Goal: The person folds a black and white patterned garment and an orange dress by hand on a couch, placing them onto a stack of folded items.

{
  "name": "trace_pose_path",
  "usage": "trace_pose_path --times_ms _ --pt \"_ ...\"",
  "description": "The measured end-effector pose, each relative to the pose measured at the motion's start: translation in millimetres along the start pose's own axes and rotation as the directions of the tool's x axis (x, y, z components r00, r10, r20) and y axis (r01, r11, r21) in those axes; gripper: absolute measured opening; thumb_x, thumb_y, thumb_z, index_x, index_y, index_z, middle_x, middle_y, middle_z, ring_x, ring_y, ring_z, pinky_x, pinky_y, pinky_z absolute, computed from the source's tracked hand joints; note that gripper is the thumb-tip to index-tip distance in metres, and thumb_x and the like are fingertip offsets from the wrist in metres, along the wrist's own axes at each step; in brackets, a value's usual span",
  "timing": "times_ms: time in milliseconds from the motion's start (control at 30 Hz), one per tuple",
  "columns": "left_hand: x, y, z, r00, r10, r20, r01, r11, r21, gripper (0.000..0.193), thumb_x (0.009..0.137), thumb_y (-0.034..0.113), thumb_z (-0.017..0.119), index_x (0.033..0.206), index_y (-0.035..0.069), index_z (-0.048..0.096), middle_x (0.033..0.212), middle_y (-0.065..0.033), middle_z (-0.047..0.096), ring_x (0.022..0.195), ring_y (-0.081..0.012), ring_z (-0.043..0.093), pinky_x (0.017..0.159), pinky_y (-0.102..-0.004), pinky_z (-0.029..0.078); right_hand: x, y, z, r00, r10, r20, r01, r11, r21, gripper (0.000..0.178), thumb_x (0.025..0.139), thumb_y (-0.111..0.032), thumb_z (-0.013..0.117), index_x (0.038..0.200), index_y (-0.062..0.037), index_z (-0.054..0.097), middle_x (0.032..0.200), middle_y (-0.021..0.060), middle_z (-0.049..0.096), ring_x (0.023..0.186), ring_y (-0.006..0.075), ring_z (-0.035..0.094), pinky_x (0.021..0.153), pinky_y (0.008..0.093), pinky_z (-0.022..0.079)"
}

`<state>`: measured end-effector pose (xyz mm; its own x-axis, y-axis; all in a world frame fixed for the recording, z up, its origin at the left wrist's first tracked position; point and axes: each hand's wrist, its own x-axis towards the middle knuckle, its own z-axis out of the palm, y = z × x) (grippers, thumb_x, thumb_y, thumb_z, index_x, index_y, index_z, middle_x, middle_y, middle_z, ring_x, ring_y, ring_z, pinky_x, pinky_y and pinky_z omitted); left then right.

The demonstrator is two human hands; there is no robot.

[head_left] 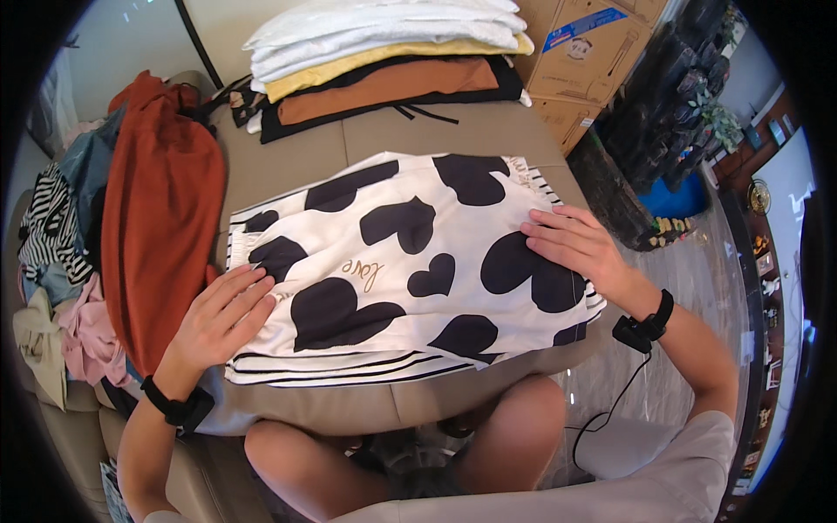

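Observation:
A white garment with big black heart shapes and striped edges [410, 261] lies spread flat on a beige cushioned surface [462, 135] in front of me. My left hand [222, 318] rests flat on its left edge, fingers apart. My right hand [571, 244] presses flat on its right side, over a black heart. Neither hand grips the cloth. Both wrists wear black bands, and a thin cable hangs from the right one.
A stack of folded clothes [384, 52] in white, yellow, brown and black sits at the far end. A heap of loose clothes with a rust-red piece [161, 209] lies to the left. Cardboard boxes [584, 52] stand at the back right. My bare knees [401, 444] are below.

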<state>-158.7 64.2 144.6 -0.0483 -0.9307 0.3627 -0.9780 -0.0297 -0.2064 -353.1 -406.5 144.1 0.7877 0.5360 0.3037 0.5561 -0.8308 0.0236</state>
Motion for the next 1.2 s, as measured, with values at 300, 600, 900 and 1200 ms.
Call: trace_pose_path --times_ms 300,600,900,1200 --pt "9.9 51.9 -92.3 0.985 -0.005 -0.171 0.010 1.000 0.028 0.034 0.073 0.008 0.069 0.103 -0.008 0.064 0.104 -0.0223 0.068 0.095 -0.0375 0.068 0.082 -0.0456 0.060 -13.3 -57.4 -89.3 0.988 0.081 -0.128 -0.079 0.997 0.017 0.030 0.089 -0.013 0.060 0.117 -0.0019 0.068 0.130 0.0123 0.067 0.131 0.0327 0.057 0.107 0.0464 0.042" --pt "16.9 62.6 -140.1 0.950 -0.017 -0.313 0.037 0.998 0.058 0.032 0.075 0.004 0.070 0.103 -0.009 0.061 0.100 -0.0260 0.068 0.089 -0.0412 0.070 0.079 -0.0493 0.061 -15.4 -81.9 -139.0 0.908 0.199 -0.369 -0.170 0.979 0.110 0.027 0.083 -0.010 0.069 0.108 -0.0002 0.069 0.118 0.0138 0.072 0.123 0.0333 0.063 0.102 0.0443 0.044" --pt "61.5 -66.9 -160.7 0.890 -0.395 -0.227 0.352 0.913 -0.208 0.037 0.088 0.010 0.065 0.119 -0.007 0.056 0.107 -0.0246 0.069 0.095 -0.0360 0.069 0.089 -0.0461 0.057 45.2 5.7 -200.8 0.955 0.209 -0.209 -0.185 0.974 0.129 0.054 0.089 -0.026 0.071 0.131 0.0060 0.055 0.135 0.0259 0.059 0.130 0.0350 0.054 0.113 0.0460 0.037" --pt "220.2 -299.7 -59.8 0.592 -0.802 -0.076 0.351 0.341 -0.872 0.025 0.106 0.017 0.046 0.118 0.001 0.060 0.110 -0.0148 0.066 0.105 -0.0219 0.064 0.099 -0.0356 0.048 240.8 360.5 -155.3 0.611 0.768 0.191 -0.556 0.244 0.795 0.047 0.091 -0.032 0.073 0.129 -0.0044 0.065 0.129 0.0118 0.065 0.117 0.0216 0.063 0.096 0.0365 0.053"
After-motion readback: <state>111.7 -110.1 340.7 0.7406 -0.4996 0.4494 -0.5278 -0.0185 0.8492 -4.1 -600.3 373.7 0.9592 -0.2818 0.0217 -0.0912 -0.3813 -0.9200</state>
